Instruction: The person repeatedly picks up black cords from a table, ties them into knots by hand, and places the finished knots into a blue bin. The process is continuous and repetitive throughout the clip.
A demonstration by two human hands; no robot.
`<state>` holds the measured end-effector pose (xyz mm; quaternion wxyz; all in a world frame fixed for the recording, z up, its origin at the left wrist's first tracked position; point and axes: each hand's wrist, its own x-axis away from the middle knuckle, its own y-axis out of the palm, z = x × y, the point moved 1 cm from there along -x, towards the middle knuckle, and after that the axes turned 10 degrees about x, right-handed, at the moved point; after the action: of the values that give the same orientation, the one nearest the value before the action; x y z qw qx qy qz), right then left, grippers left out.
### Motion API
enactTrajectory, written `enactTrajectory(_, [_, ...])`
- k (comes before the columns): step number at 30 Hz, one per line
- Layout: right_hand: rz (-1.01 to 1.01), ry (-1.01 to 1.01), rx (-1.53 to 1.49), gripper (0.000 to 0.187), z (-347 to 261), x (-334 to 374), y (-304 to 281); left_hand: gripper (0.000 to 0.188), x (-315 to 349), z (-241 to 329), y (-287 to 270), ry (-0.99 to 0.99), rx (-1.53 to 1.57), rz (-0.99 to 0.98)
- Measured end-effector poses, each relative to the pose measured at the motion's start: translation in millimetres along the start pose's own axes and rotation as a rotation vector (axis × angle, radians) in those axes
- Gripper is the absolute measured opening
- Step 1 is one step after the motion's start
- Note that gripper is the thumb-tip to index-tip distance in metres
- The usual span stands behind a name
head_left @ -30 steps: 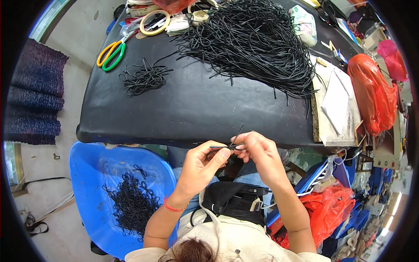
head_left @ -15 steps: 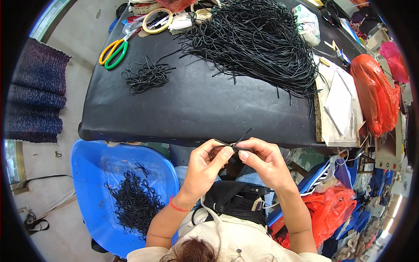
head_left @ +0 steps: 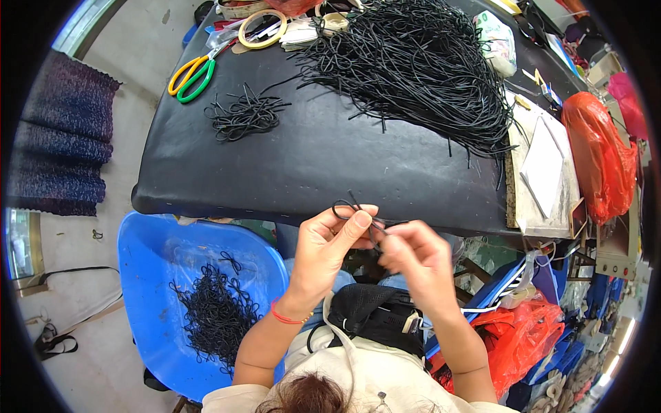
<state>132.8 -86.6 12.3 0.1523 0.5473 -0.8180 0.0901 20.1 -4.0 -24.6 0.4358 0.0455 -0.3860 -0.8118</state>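
My left hand pinches a thin black cord between thumb and index finger, just in front of the table's near edge. A small loop of this cord sticks up above the left fingertips, with a short end beside it. Close by on the right, my right hand has its fingers curled together at the cord's other part, slightly blurred by motion. The exact crossing of the cord is partly hidden by the fingers.
A large heap of black cords and a smaller bunch lie on the black table, with scissors and a tape roll. Lower left, a blue basin holds knotted cords. Red bags hang right.
My right hand has shifted slightly right and down from the left fingertips. The cord's loop now stands up over the left hand. The whole view has shifted a little.
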Motion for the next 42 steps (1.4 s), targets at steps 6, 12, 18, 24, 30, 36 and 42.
enactTrajectory(6, [-0.04,-0.199,0.193,0.021,-14.2,-25.2,-11.9,0.017,8.7,16.4,4.7,-0.205,-0.192,-0.17])
enactTrajectory(12, [-0.227,-0.023,-0.118,0.024,0.1,-30.0,-7.2,0.017,12.0,15.0,5.0,-0.208,-0.136,-0.185])
enactTrajectory(18, [-0.209,0.099,-0.121,0.029,-1.2,-31.1,-5.1,0.019,15.0,12.2,5.5,-0.243,-0.11,-0.165])
enactTrajectory(24, [-0.174,0.015,-0.088,0.028,3.7,-38.5,-7.4,0.018,18.3,5.6,5.9,-0.218,-0.018,-0.129])
enactTrajectory(30, [0.05,-0.066,0.121,0.028,5.2,-28.4,-19.4,0.019,9.5,-1.8,-0.3,-0.074,0.17,0.114])
enactTrajectory(36, [-0.023,-0.133,0.1,0.014,10.7,-18.7,-12.2,0.022,10.7,-4.5,-2.0,-0.08,0.076,0.018])
enactTrajectory(42, [-0.034,-0.103,0.026,0.011,7.9,-18.0,-10.6,0.02,11.0,-1.0,-5.3,-0.124,0.037,-0.021])
